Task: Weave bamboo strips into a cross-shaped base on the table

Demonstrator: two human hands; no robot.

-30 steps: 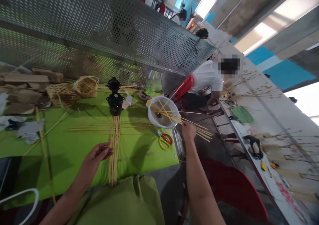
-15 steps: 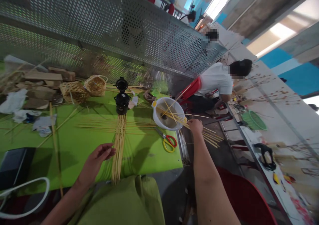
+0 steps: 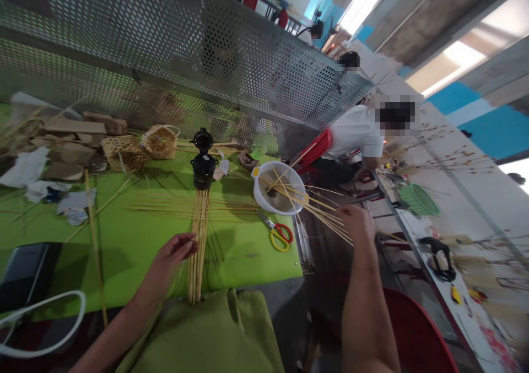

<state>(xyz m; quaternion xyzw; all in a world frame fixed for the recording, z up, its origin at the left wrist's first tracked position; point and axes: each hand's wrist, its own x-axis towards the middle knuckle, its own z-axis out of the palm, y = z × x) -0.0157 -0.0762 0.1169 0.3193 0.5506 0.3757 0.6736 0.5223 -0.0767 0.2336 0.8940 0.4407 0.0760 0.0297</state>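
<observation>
My right hand is closed around a thin bamboo strip, just right of a white basin with yellow handles. Several bamboo strips stick out of the basin over its right rim toward that hand. Water seems to lie in the basin. My left hand, fingers loosely curled and apart, is at the left edge of a bundle of long bamboo strips. A black lidded canister stands on the bundle's far end. Thinner strips cross under or through it sideways.
Scissors with red and yellow handles lie on the green table. Woven baskets and wood pieces are at the back left. A perforated metal panel borders the table. A person in white sits to the right.
My right hand has moved right and slightly down, away from the basin, drawing a strip along. My left hand has shifted slightly right and up, closer to the bundle.
</observation>
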